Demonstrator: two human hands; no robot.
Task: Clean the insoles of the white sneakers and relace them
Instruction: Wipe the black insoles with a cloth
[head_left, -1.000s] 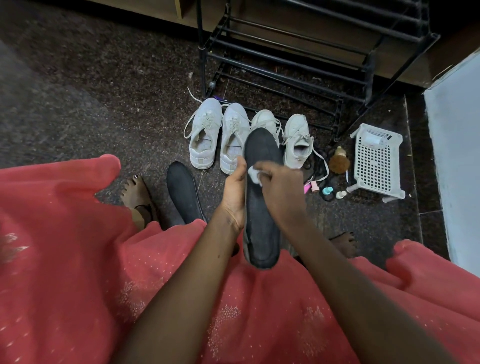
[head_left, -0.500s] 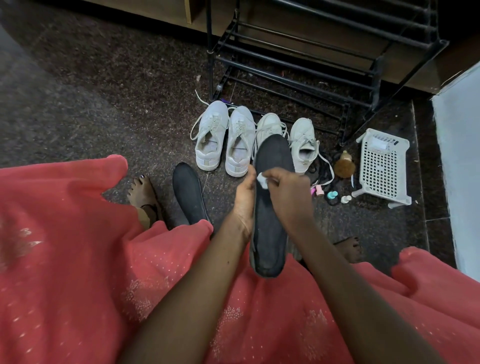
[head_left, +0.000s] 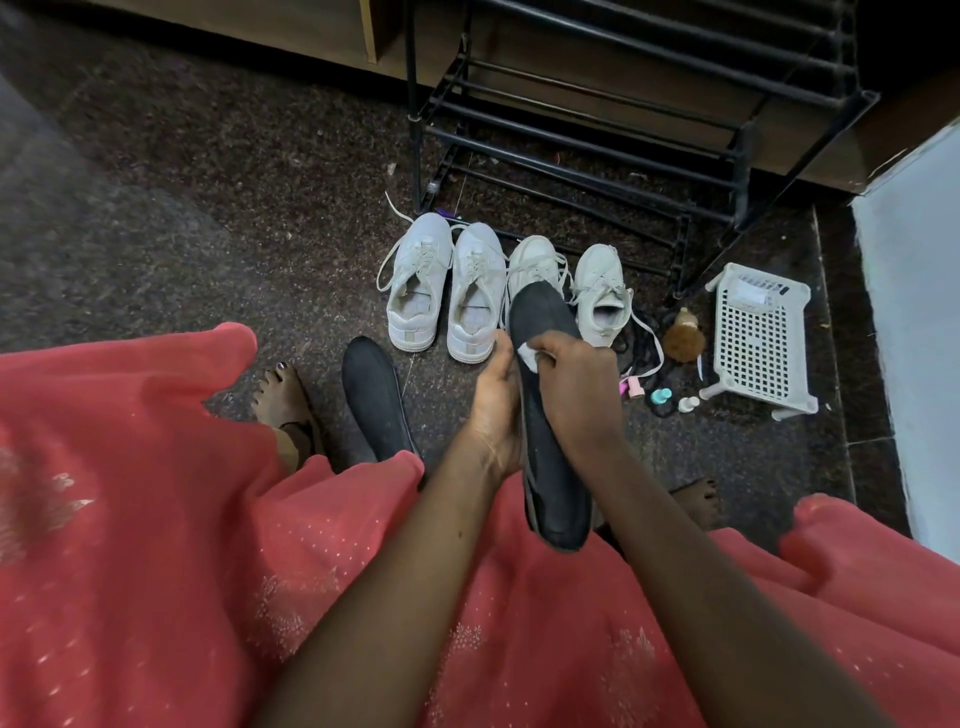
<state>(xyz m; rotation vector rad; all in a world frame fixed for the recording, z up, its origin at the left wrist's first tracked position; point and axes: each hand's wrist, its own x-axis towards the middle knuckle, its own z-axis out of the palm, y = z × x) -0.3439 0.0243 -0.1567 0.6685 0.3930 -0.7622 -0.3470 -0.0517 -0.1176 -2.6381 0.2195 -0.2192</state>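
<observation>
The floor is dark speckled stone, and a black rack stands at 12 o'clock against a wooden base. In the head view, four white sneakers stand in a row in front of the rack, toes toward it, with loose laces. The person sits in a pink dress. The hands are close together at the middle of the view. The left hand grips a dark insole by its left edge. The right hand pinches a white wipe against the toe half of this insole. A second insole lies on the floor at 9 o'clock from the left hand. At 2 o'clock from the hands lie a brush, small bottles and a white basket.
</observation>
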